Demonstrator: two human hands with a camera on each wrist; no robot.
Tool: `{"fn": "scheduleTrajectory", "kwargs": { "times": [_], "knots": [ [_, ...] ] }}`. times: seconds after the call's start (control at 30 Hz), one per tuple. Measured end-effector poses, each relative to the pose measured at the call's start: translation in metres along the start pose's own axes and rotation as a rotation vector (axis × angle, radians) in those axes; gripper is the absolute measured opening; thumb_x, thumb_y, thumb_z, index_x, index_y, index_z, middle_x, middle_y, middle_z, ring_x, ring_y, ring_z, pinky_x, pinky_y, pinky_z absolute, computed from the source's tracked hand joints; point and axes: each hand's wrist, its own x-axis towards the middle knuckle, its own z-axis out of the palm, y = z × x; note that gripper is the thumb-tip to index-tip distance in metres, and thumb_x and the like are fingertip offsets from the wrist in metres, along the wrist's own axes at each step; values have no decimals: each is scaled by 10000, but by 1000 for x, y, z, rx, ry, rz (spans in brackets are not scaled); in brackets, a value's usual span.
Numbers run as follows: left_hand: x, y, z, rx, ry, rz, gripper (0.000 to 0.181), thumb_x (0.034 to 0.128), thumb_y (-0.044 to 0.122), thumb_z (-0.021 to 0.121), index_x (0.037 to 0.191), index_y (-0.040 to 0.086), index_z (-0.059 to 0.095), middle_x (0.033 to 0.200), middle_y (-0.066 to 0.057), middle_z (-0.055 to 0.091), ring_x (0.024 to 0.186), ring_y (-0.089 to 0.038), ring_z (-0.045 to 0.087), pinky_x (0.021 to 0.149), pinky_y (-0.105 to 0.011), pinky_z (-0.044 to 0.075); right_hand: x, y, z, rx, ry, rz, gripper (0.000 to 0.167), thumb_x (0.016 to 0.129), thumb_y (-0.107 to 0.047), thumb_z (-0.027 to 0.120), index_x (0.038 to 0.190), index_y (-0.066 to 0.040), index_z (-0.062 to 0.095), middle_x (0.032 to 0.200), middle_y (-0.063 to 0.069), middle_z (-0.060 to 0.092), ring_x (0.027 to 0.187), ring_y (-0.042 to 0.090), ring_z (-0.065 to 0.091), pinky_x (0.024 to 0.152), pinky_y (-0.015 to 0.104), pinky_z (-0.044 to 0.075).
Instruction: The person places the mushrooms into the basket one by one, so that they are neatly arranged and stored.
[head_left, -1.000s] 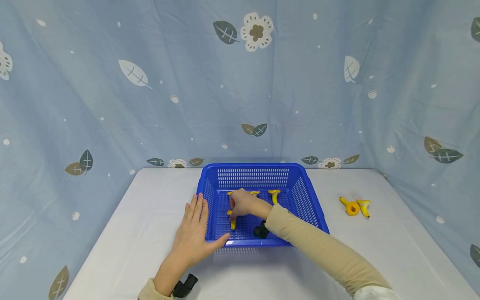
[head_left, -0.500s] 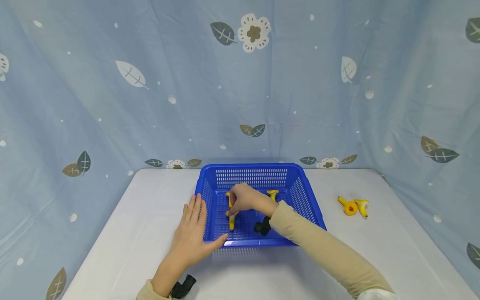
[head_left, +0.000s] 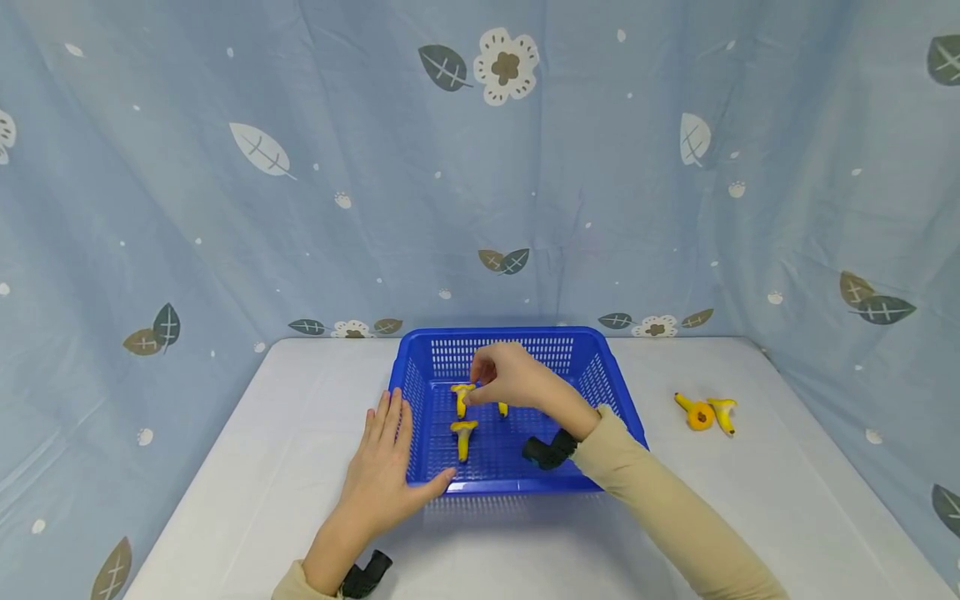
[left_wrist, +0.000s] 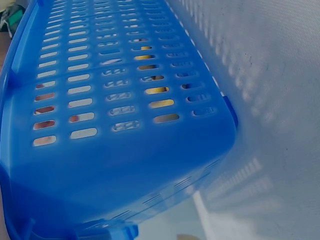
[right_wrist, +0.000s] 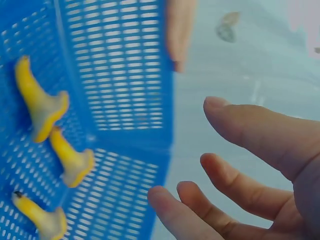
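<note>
My left hand (head_left: 382, 462) rests on the left rim of a blue plastic basket (head_left: 517, 486), fingers straight and thumb spread toward the front corner. My right hand (head_left: 513, 379) hovers over the basket with nothing in it. The right wrist view shows its thumb and fingers (right_wrist: 250, 122) apart. Below lie yellow chanterelle mushrooms: one at the front left (head_left: 463, 442), another chanterelle (head_left: 461, 402) behind it, and a third chanterelle (head_left: 503, 409) partly hidden by the hand. Three chanterelles (right_wrist: 40, 107) appear in the right wrist view. Slotted basket wall (left_wrist: 100, 160) fills most of the left wrist view.
Two more chanterelles lie on the white table (head_left: 787, 500) right of the basket, one showing its round orange cap (head_left: 701, 416), the other chanterelle (head_left: 724, 414) on its side. A blue patterned curtain (head_left: 360, 208) hangs behind the table.
My right hand has let go of the front-left chanterelle, which stays on the basket floor. The hand has lifted and drawn back to the far right. My left hand has stayed put.
</note>
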Motion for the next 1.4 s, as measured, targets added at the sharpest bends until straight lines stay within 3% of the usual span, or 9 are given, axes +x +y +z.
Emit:
{"fn": "scheduleTrajectory", "kwargs": {
  "times": [0.3, 0.57, 0.77, 0.97, 1.13, 1.27, 1.4],
  "knots": [
    [0, 1, 1, 3, 30, 7, 1126, 809, 699, 632, 1483, -139, 298, 1604, -287, 143, 1504, -388, 50, 1206, -531, 96, -32, -4, -23, 40, 135, -38, 208, 810, -226, 837, 885, -131, 667, 841, -30, 623, 821, 161, 591, 738, 307, 533],
    [1, 0, 0, 4, 9, -7, 1132, 805, 700, 631, 1486, -138, 290, 1610, -279, 126, 1507, -378, 34, 1201, -543, 111, -61, 6, -39, 147, 265, -28, 202, 820, -234, 828, 920, -131, 686, 917, -4, 664, 919, 188, 649, 818, 334, 575],
    [1, 0, 1, 7, 16, -3, 1133, 802, 701, 636, 1484, -137, 296, 1606, -282, 138, 1504, -385, 53, 1197, -548, 127, -85, 27, -50, 288, 357, -25, 186, 865, -182, 786, 973, -78, 676, 987, 82, 664, 939, 210, 655, 824, 288, 577],
    [1, 0, 2, 3, 21, 3, 1127, 806, 696, 635, 1483, -138, 297, 1606, -284, 135, 1505, -382, 49, 1204, -530, 111, -113, 52, -68, 251, 461, 8, 156, 928, -214, 718, 1009, -84, 690, 1013, 36, 666, 974, 160, 630, 846, 218, 540],
    [0, 0, 2, 11, 17, 3, 1124, 805, 697, 635, 1484, -135, 301, 1607, -281, 136, 1500, -399, 73, 1204, -529, 119, -135, 75, -81, 272, 584, 13, 162, 951, -149, 680, 1031, -8, 685, 1004, 21, 673, 924, 126, 647, 813, 184, 532],
    [0, 0, 1, 8, -7, -8, 1128, 813, 707, 617, 1494, -128, 281, 1617, -269, 108, 1506, -383, 43, 1204, -532, 111, -149, 97, -84, 268, 660, 25, 168, 953, -111, 669, 1031, 38, 669, 974, 25, 682, 864, 109, 657, 786, 164, 538],
    [0, 0, 1, 10, -22, -17, 1131, 816, 714, 609, 1502, -120, 271, 1623, -258, 92, 1509, -370, 24, 1207, -525, 98, -156, 118, -83, 231, 709, 86, 207, 961, -126, 657, 1052, 60, 664, 962, 24, 688, 841, 88, 643, 761, 137, 528]
  ]
}}
